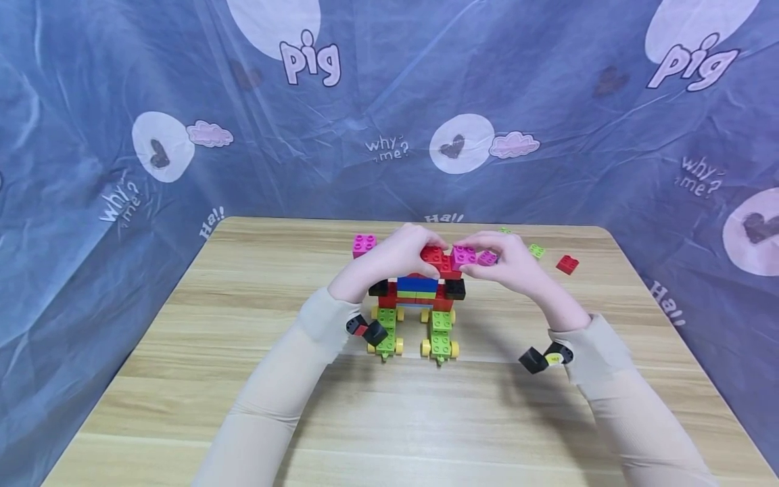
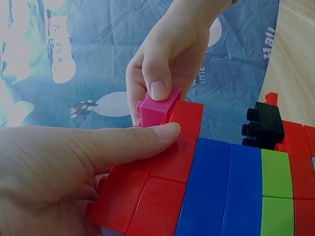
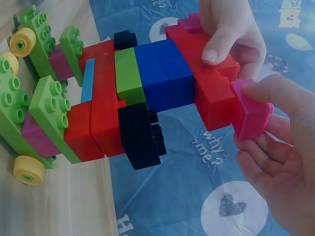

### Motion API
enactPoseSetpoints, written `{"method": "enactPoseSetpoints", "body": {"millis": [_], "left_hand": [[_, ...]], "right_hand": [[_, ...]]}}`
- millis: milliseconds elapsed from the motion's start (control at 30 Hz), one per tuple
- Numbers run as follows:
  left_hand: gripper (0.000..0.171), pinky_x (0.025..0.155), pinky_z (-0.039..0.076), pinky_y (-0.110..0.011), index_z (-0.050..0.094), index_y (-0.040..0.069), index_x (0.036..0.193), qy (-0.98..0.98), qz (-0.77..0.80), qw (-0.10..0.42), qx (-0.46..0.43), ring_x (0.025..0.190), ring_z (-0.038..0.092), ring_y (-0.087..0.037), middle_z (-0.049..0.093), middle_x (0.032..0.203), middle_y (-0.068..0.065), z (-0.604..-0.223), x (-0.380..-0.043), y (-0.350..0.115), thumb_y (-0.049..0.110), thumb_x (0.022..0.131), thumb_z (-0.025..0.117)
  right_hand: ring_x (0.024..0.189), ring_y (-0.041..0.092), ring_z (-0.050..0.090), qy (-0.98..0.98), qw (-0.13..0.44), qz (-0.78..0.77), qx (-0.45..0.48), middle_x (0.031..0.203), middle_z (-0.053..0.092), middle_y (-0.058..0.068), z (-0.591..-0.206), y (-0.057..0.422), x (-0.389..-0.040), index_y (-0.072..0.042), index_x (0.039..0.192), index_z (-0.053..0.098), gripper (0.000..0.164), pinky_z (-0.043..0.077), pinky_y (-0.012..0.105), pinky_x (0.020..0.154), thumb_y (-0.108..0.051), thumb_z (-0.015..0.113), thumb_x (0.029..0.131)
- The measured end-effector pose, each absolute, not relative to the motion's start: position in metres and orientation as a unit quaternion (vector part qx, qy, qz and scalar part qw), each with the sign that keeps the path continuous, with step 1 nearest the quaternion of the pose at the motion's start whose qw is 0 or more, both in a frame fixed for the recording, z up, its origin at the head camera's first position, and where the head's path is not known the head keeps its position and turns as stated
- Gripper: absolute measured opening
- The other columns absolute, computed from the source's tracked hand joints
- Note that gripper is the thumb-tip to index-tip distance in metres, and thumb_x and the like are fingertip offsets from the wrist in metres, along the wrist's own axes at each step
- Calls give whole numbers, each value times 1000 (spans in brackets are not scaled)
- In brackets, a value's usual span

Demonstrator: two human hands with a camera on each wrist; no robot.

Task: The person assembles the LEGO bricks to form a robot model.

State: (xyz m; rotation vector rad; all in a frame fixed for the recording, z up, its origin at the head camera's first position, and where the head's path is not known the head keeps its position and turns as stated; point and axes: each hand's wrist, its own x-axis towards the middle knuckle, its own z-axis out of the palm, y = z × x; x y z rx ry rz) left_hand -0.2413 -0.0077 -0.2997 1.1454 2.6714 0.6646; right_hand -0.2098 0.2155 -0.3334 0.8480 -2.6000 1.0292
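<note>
A figure of toy building bricks stands upright on two green wheeled bases [image 1: 441, 331]. My left hand [image 1: 404, 251] grips the red bricks [image 2: 162, 169] at its top, thumb across their near face. At the right end of that red row, my right hand [image 1: 504, 260] pinches a pink brick [image 3: 252, 112], which touches the red brick beside it. Another pink brick [image 1: 364, 244] sits at the row's left end. Below the red row come blue bricks [image 3: 160, 71], then a green layer [image 3: 129, 76]. Black bricks [image 3: 140, 137] stick out at both sides lower down.
Loose on the wooden table [image 1: 255, 419] behind my right hand lie a green brick [image 1: 536, 251] and a red brick [image 1: 568, 264]. A magenta brick [image 1: 487, 258] shows between the right fingers and thumb; whether it is held cannot be told. Blue printed cloth [image 1: 389, 182] hangs behind.
</note>
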Motion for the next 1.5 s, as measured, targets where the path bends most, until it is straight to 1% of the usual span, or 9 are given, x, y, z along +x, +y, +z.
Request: {"method": "enactPoseSetpoints", "body": {"millis": [133, 433, 667, 733, 933, 1100, 1233, 1500], "left_hand": [[48, 95, 47, -28, 64, 6, 125, 893, 225, 81, 381, 114, 59, -17, 65, 126, -6, -300, -241, -8, 21, 81, 79], [49, 97, 46, -28, 64, 6, 125, 892, 225, 80, 384, 116, 58, -18, 65, 126, -6, -300, -241, -9, 21, 81, 78], [50, 95, 47, -28, 63, 6, 126, 893, 221, 78, 383, 114, 59, -18, 65, 125, -6, -300, -240, -8, 22, 81, 78], [50, 95, 47, -28, 63, 6, 126, 893, 220, 77, 384, 114, 59, -17, 65, 125, -6, -301, -241, -8, 22, 81, 78], [50, 97, 47, -30, 63, 5, 126, 894, 221, 77, 383, 113, 59, -18, 65, 125, -6, -302, -241, -8, 23, 81, 78], [51, 102, 44, -31, 62, 6, 127, 898, 214, 80, 376, 119, 57, -20, 64, 127, -6, -301, -239, -7, 24, 82, 78], [52, 102, 44, -31, 62, 7, 128, 899, 212, 82, 375, 121, 56, -20, 64, 128, -6, -301, -239, -6, 24, 82, 78], [54, 105, 43, -31, 60, 7, 131, 901, 207, 82, 373, 123, 54, -19, 62, 131, -5, -300, -237, -6, 24, 83, 77]], "right_hand": [[102, 28, 64, -886, 107, 348, 288, 112, 69, 15, -332, 215, -209, -2, 115, 68, 38, 49, 27, 79, -11, 76, 79], [98, 27, 65, -891, 95, 341, 284, 110, 70, 15, -331, 213, -211, -1, 114, 68, 36, 51, 29, 76, -12, 75, 80], [102, 30, 64, -891, 88, 343, 284, 113, 69, 16, -332, 213, -210, -1, 115, 68, 38, 50, 42, 83, -13, 75, 80], [103, 30, 63, -891, 86, 344, 284, 114, 68, 17, -332, 213, -210, -1, 116, 67, 38, 50, 44, 84, -13, 75, 80], [104, 31, 64, -892, 88, 342, 283, 113, 69, 17, -331, 212, -209, 0, 115, 67, 39, 51, 45, 84, -12, 76, 80], [103, 33, 64, -893, 92, 336, 284, 111, 70, 17, -331, 213, -209, 0, 115, 68, 37, 51, 49, 86, -12, 75, 80], [103, 33, 65, -892, 93, 332, 291, 110, 70, 17, -331, 214, -209, -1, 115, 67, 38, 51, 50, 86, -11, 75, 80], [106, 33, 64, -884, 91, 345, 303, 114, 69, 16, -331, 217, -209, -1, 119, 65, 41, 52, 47, 87, -10, 76, 80]]}}
